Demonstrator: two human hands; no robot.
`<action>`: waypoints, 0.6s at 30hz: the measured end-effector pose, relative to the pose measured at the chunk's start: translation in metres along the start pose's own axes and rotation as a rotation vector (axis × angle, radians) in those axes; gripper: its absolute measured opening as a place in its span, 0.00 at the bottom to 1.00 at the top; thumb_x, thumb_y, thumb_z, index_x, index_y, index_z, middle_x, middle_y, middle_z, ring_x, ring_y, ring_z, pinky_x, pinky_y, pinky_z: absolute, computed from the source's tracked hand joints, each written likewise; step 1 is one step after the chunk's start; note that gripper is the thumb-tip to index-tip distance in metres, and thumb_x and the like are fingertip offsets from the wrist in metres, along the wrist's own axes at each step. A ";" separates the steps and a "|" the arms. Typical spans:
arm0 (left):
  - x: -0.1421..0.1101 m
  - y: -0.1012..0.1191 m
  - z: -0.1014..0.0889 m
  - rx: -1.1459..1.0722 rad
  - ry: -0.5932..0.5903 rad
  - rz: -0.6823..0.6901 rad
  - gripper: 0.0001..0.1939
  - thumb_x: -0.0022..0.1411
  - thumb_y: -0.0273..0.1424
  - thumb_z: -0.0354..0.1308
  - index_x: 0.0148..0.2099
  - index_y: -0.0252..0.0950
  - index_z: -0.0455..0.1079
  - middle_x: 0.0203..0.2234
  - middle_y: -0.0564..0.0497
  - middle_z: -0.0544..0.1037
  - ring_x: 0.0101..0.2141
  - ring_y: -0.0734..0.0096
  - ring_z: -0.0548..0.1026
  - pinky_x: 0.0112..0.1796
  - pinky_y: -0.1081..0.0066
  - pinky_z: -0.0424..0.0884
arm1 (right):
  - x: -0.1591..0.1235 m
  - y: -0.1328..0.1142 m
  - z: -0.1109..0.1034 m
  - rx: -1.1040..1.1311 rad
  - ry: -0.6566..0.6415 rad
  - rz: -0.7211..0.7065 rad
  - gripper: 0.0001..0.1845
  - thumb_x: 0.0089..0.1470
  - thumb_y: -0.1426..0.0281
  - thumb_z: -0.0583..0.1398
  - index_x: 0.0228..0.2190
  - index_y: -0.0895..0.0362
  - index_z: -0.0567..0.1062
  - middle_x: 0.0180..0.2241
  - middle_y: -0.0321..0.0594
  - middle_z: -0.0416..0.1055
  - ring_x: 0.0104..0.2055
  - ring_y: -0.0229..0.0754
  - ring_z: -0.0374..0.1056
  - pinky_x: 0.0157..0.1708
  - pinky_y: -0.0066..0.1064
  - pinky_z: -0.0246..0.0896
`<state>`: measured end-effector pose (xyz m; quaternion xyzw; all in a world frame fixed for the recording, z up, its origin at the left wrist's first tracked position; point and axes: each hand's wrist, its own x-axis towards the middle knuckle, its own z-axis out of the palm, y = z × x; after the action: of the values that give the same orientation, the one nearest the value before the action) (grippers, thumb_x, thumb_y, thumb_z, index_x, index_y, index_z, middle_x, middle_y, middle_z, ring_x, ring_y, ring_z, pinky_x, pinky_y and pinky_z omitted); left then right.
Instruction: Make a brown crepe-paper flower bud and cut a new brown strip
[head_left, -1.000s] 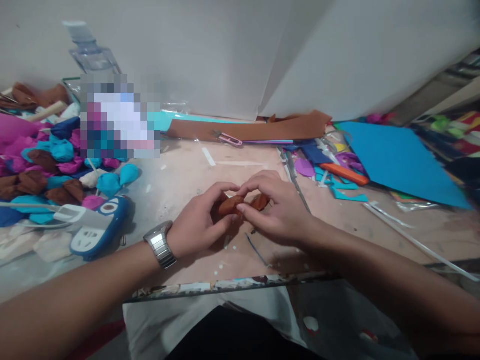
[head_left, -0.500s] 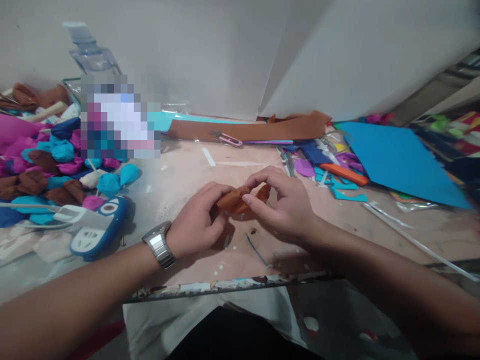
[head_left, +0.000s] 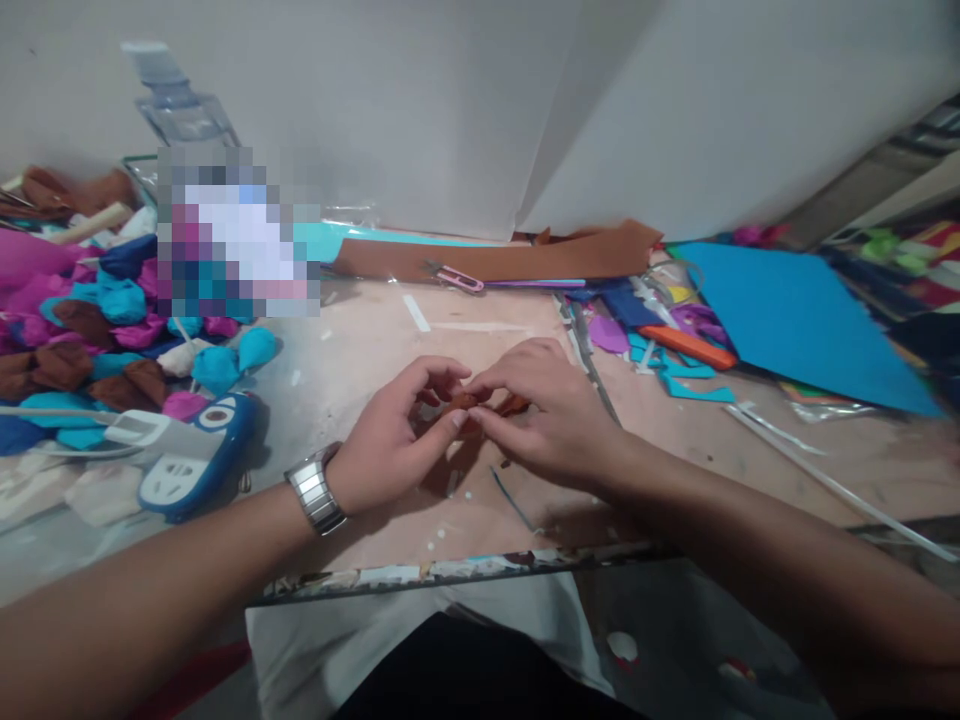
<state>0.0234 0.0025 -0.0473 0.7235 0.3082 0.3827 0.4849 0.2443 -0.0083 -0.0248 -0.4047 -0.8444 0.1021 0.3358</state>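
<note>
A small brown felt piece [head_left: 469, 405] is pinched between both of my hands just above the middle of the table. My left hand [head_left: 390, 440], with a metal watch [head_left: 315, 490] on its wrist, holds the piece's left end with thumb and forefinger. My right hand [head_left: 547, 410] covers the piece's right end, fingers curled over it. Most of the felt is hidden by my fingers.
A heap of stuffed felt shapes [head_left: 82, 320] in pink, teal and brown lies at the left, beside a blue and white power strip [head_left: 191, 455]. A long brown felt strip [head_left: 495, 260] and a pink clip [head_left: 459, 280] lie at the back. A blue sheet [head_left: 795, 320] and scraps lie at right.
The brown felt piece was spread wider between my hands half a second ago. My fingers have since closed in together, squeezing it smaller and hiding more of it.
</note>
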 end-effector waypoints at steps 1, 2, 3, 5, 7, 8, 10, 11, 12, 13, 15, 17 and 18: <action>0.000 0.000 0.000 -0.001 0.000 -0.001 0.15 0.72 0.32 0.61 0.58 0.38 0.67 0.48 0.45 0.76 0.46 0.64 0.77 0.48 0.63 0.75 | 0.000 0.000 0.000 -0.003 -0.007 -0.004 0.06 0.61 0.68 0.67 0.42 0.51 0.81 0.35 0.35 0.80 0.41 0.43 0.73 0.53 0.43 0.55; 0.001 0.000 0.000 -0.002 -0.001 -0.003 0.15 0.72 0.32 0.61 0.58 0.38 0.67 0.47 0.46 0.76 0.46 0.65 0.77 0.48 0.64 0.75 | 0.000 0.000 0.000 -0.005 -0.012 -0.010 0.06 0.62 0.68 0.67 0.42 0.51 0.81 0.35 0.35 0.80 0.41 0.44 0.73 0.53 0.43 0.56; 0.001 0.000 0.000 -0.003 -0.004 -0.007 0.14 0.72 0.32 0.61 0.57 0.38 0.68 0.47 0.46 0.76 0.46 0.65 0.77 0.47 0.64 0.75 | 0.000 0.001 0.000 -0.005 -0.017 -0.017 0.06 0.62 0.68 0.66 0.42 0.51 0.81 0.34 0.35 0.80 0.41 0.44 0.73 0.52 0.43 0.56; 0.001 0.000 0.000 -0.013 -0.006 -0.012 0.14 0.72 0.32 0.61 0.57 0.39 0.68 0.47 0.46 0.77 0.46 0.64 0.78 0.47 0.64 0.75 | 0.000 0.001 0.001 0.002 -0.019 -0.035 0.06 0.63 0.67 0.66 0.43 0.52 0.80 0.35 0.36 0.80 0.41 0.44 0.73 0.52 0.43 0.56; 0.001 -0.001 0.000 -0.038 -0.007 -0.024 0.13 0.73 0.33 0.60 0.57 0.39 0.68 0.47 0.46 0.77 0.46 0.64 0.78 0.46 0.64 0.76 | -0.001 0.001 0.001 0.014 -0.017 -0.052 0.07 0.63 0.68 0.66 0.43 0.52 0.80 0.35 0.36 0.80 0.41 0.44 0.73 0.52 0.44 0.57; 0.000 -0.001 0.001 -0.054 -0.007 -0.031 0.13 0.73 0.33 0.59 0.57 0.39 0.68 0.47 0.46 0.77 0.46 0.64 0.78 0.46 0.64 0.76 | -0.001 0.001 0.001 0.019 -0.020 -0.057 0.07 0.63 0.68 0.66 0.43 0.52 0.80 0.35 0.36 0.80 0.41 0.44 0.73 0.53 0.44 0.57; 0.000 -0.001 0.001 -0.087 -0.005 -0.049 0.12 0.74 0.34 0.59 0.57 0.40 0.68 0.46 0.46 0.77 0.45 0.64 0.78 0.45 0.64 0.76 | -0.001 0.000 0.001 0.030 -0.038 -0.054 0.08 0.63 0.68 0.66 0.44 0.52 0.80 0.35 0.37 0.80 0.41 0.44 0.73 0.53 0.44 0.57; 0.000 -0.001 0.001 -0.101 -0.004 -0.059 0.12 0.74 0.34 0.59 0.57 0.40 0.68 0.46 0.47 0.77 0.45 0.65 0.78 0.45 0.65 0.76 | -0.001 0.000 0.001 0.040 -0.050 -0.045 0.08 0.63 0.67 0.66 0.45 0.52 0.80 0.36 0.37 0.80 0.41 0.44 0.73 0.54 0.44 0.57; 0.000 -0.001 0.001 -0.115 0.000 -0.067 0.12 0.73 0.34 0.59 0.56 0.39 0.69 0.46 0.47 0.77 0.44 0.65 0.78 0.44 0.66 0.76 | -0.001 -0.001 0.001 0.053 -0.057 -0.036 0.10 0.63 0.67 0.67 0.46 0.52 0.79 0.36 0.37 0.80 0.41 0.44 0.73 0.54 0.44 0.57; 0.001 0.000 0.001 -0.130 0.009 -0.074 0.12 0.73 0.34 0.59 0.56 0.39 0.69 0.46 0.47 0.77 0.44 0.66 0.78 0.44 0.66 0.76 | -0.001 -0.001 0.000 0.068 -0.060 -0.026 0.11 0.63 0.67 0.67 0.47 0.52 0.79 0.37 0.36 0.80 0.41 0.44 0.73 0.54 0.44 0.57; 0.001 0.001 0.001 -0.161 0.031 -0.086 0.10 0.73 0.33 0.58 0.55 0.38 0.70 0.46 0.48 0.77 0.44 0.67 0.77 0.44 0.67 0.75 | -0.001 -0.003 0.000 0.098 -0.056 -0.009 0.14 0.62 0.68 0.67 0.49 0.52 0.78 0.37 0.36 0.80 0.40 0.43 0.73 0.54 0.43 0.58; 0.002 0.003 0.000 -0.185 0.055 -0.092 0.09 0.73 0.31 0.58 0.53 0.38 0.70 0.45 0.48 0.77 0.44 0.68 0.77 0.45 0.68 0.74 | -0.001 -0.004 -0.001 0.118 -0.038 -0.009 0.14 0.61 0.70 0.68 0.48 0.52 0.77 0.37 0.35 0.79 0.40 0.42 0.73 0.54 0.42 0.59; 0.002 0.003 0.000 -0.195 0.066 -0.092 0.08 0.72 0.31 0.58 0.53 0.38 0.70 0.45 0.49 0.77 0.44 0.68 0.77 0.45 0.68 0.74 | -0.001 -0.004 -0.001 0.124 -0.029 -0.012 0.13 0.61 0.70 0.67 0.48 0.52 0.77 0.37 0.35 0.79 0.40 0.41 0.73 0.54 0.41 0.60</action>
<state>0.0247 0.0027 -0.0439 0.6450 0.3180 0.4118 0.5596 0.2430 -0.0122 -0.0227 -0.3764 -0.8436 0.1581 0.3487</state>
